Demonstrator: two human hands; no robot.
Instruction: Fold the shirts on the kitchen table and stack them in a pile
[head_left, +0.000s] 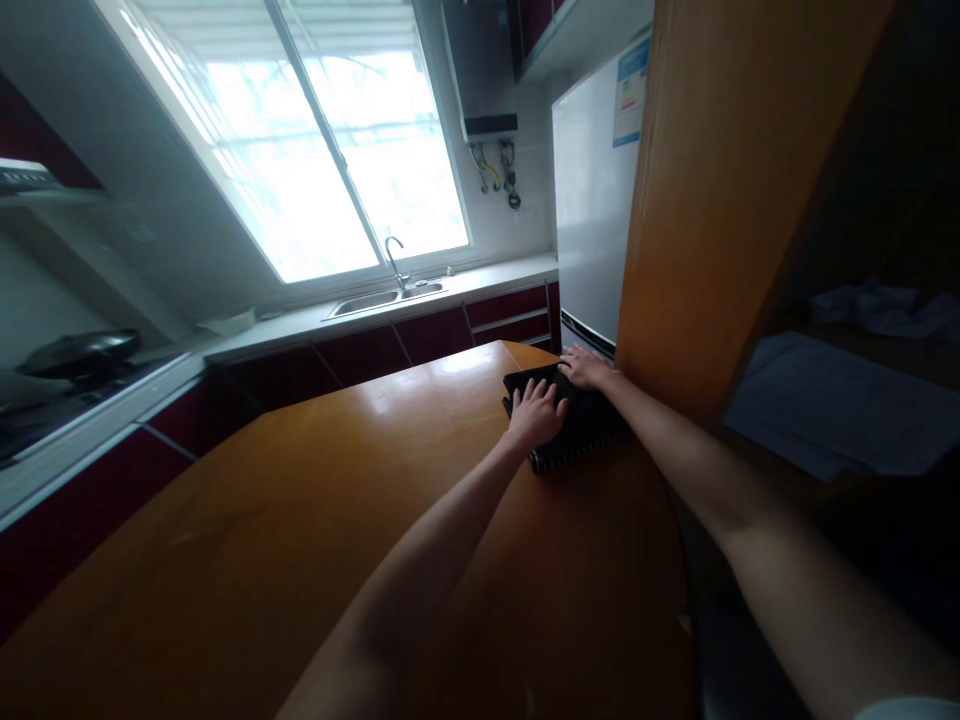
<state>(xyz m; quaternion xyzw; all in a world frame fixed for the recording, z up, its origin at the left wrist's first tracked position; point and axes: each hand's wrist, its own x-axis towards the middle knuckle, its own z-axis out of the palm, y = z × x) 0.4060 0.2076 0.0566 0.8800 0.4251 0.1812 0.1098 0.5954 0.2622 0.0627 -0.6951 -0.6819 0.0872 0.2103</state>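
A black, flat, layered thing (581, 425), perhaps folded cloth, lies on the wooden table (322, 510) near its right end. Small teeth or loops run along its near edge; I cannot tell its exact kind. My left hand (537, 413) rests flat on its left part with the fingers spread. Across its far side, close to the wooden panel, my right hand (586, 368) lies palm down with fingers stretched out. Neither hand is closed around anything. Part of the black thing is hidden under my hands and right forearm.
A tall wooden panel (697, 220) rises just right of my right hand, with a white fridge (592, 190) behind it. Beyond the table are a counter with a sink (367, 302) and a tap (393, 258). A lidded pan (79, 352) sits on the stove at left.
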